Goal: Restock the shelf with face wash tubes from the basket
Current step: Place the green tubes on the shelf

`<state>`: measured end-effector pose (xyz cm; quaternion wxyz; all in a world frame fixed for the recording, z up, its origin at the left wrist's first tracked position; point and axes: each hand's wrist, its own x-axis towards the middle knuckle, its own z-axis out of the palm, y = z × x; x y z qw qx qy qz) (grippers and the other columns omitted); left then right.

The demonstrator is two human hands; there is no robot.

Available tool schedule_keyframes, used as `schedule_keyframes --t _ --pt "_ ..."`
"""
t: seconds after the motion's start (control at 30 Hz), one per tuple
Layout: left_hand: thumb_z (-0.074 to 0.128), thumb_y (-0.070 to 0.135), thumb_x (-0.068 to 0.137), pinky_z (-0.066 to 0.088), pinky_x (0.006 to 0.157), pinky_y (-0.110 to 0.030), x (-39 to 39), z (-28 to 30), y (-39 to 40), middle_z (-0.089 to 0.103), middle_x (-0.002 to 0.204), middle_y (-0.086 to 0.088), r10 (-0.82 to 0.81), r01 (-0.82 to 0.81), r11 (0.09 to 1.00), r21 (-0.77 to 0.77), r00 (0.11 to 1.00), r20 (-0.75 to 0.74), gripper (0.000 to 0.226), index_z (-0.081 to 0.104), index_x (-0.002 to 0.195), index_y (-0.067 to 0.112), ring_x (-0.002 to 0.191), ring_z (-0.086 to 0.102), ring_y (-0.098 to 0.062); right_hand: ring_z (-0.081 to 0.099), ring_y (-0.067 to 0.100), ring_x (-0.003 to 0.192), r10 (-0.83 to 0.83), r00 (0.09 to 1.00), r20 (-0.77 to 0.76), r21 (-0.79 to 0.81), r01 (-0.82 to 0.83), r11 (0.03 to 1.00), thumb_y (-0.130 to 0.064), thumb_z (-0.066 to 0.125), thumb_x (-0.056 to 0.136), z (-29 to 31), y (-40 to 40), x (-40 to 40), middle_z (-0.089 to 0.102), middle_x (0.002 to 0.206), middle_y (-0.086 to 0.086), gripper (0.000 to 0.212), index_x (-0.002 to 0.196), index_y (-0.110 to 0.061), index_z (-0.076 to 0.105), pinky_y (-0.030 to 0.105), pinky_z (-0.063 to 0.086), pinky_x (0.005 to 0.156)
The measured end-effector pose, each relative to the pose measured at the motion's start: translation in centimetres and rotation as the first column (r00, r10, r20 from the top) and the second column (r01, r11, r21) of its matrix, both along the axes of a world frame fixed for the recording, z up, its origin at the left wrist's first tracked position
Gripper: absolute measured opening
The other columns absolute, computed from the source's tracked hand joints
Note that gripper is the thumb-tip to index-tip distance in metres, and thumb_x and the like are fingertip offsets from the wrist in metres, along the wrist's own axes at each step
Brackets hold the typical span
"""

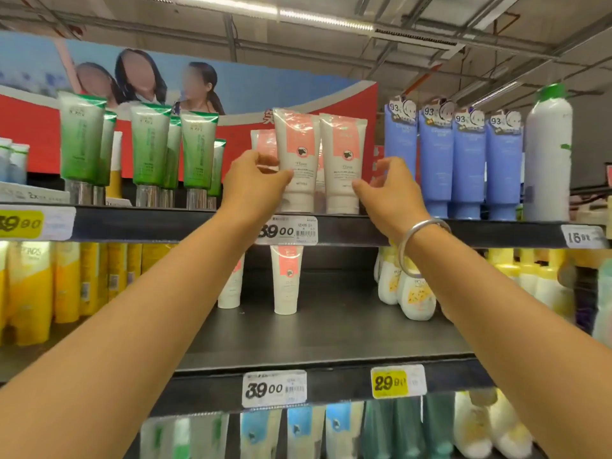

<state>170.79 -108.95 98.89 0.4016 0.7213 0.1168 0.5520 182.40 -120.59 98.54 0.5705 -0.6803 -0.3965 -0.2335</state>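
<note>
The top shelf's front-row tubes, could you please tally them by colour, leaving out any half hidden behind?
Green tubes: 3
Pink-and-white tubes: 2, with the left hand on one and the right hand at the other
Blue tubes: 4
Total: 9

Fluorescent tube lights (275,9) run under an exposed grey ceiling (463,14); a red-and-blue poster (231,91) backs dark shelving (331,329).

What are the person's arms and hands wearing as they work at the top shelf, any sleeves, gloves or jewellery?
Both forearms are bare, with no sleeves in view. Neither the left hand nor the right hand wears a glove. The right wrist carries a plain silver bangle, smooth and round. No rings or watch are visible.
</note>
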Motion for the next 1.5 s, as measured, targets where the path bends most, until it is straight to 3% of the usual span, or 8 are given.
schedule_keyframes --t 0.1,0.23,0.37,0.7,0.93,1.13,1.37,1.5 --pt "0.059 0.02 0.088 0.055 0.07 -0.022 -1.3 -2.4 -2.4 0.063 0.098 0.001 -0.119 0.124 0.99 -0.064 0.99 0.072 0.021 0.058 0.108 0.014 0.079 0.065 -0.01 0.059 0.025 0.101 0.055 0.998 -0.019 0.072 -0.054 0.996 -0.021 0.054 0.088 -1.5 -2.0 -1.7 0.057 0.101 0.006 0.034 0.119 -0.01 0.046 0.034 0.05 0.089" --pt "0.058 0.022 0.089 0.054 0.063 -0.018 -2.7 -7.6 -6.1 0.065 0.079 0.006 -0.274 0.275 0.95 -0.144 0.961 0.029 0.005 0.06 0.085 0.023 0.063 0.064 -0.004 0.063 0.012 0.068 0.294 0.949 -0.11 0.092 -0.285 0.954 -0.013 0.051 0.09 -6.4 -5.8 -4.1 0.063 0.083 0.005 0.007 0.096 -0.014 0.055 0.017 0.05 0.056" --pt "0.06 0.023 0.087 0.052 0.058 -0.017 -3.0 -16.4 -9.4 0.065 0.067 0.009 -0.403 0.35 0.88 -0.32 0.908 -0.114 0.009 0.062 0.078 0.023 0.055 0.062 -0.003 0.058 0.001 0.048 0.372 0.867 -0.331 0.041 -0.38 0.924 -0.012 0.051 0.091 -15.7 -10.7 -5.3 0.061 0.067 -0.001 0.015 0.082 -0.022 0.057 0.016 0.048 0.053" --pt "0.054 0.017 0.091 0.042 0.042 -0.011 -4.5 -41.4 -18.7 0.062 0.06 0.007 -0.565 0.049 0.585 -0.809 0.741 -0.364 0.018 0.059 0.074 0.019 0.041 0.053 0.003 0.055 0.001 0.041 -0.004 0.373 -0.928 -0.117 -0.28 0.953 -0.008 0.05 0.091 -43.1 -22.8 -7.2 0.058 0.066 0.003 0.015 0.079 -0.014 0.057 0.016 0.044 0.046" --pt "0.055 0.014 0.089 0.044 0.049 -0.015 -6.3 -53.4 -24.5 0.06 0.069 0.001 -0.677 -0.181 0.461 -0.869 0.562 -0.476 0.019 0.059 0.071 0.018 0.056 0.054 -0.008 0.052 0.016 0.056 -0.209 0.091 -0.974 -0.218 -0.1 0.971 -0.001 0.048 0.09 -55.9 -30.2 -11.1 0.057 0.067 0.009 0.027 0.07 -0.017 0.056 0.021 0.041 0.052" --pt "0.053 0.013 0.09 0.047 0.044 -0.011 -7.8 -61.8 -27.2 0.064 0.072 0.003 -0.741 -0.266 0.475 -0.839 0.393 -0.545 0.017 0.063 0.077 0.017 0.062 0.059 -0.008 0.052 0.017 0.056 -0.319 -0.221 -0.922 -0.328 0.006 0.945 0.004 0.044 0.088 -65.0 -33.9 -15.4 0.055 0.067 0.008 0.028 0.071 -0.013 0.057 0.021 0.04 0.051" --pt "0.052 0.019 0.092 0.049 0.067 -0.025 -6.3 -73.7 -28.3 0.066 0.097 -0.013 -0.806 -0.337 0.487 -0.806 0.181 -0.563 0.016 0.06 0.098 0.005 0.084 0.063 -0.021 0.05 0.02 0.059 -0.384 -0.393 -0.836 -0.447 0.08 0.891 0.0 0.045 0.09 -77.1 -35.7 -17.2 0.056 0.067 0.009 0.026 0.072 -0.015 0.056 0.026 0.038 0.056" --pt "0.055 0.015 0.091 0.046 0.058 -0.021 -5.4 -82.2 -29.2 0.065 0.085 -0.009 -0.824 -0.41 0.461 -0.787 0.132 -0.551 0.009 0.058 0.085 0.009 0.073 0.06 -0.018 0.048 0.02 0.057 -0.399 -0.418 -0.816 -0.468 0.072 0.881 -0.001 0.045 0.092 -85.2 -36.1 -17.1 0.055 0.068 0.01 0.026 0.072 -0.015 0.053 0.023 0.036 0.051"
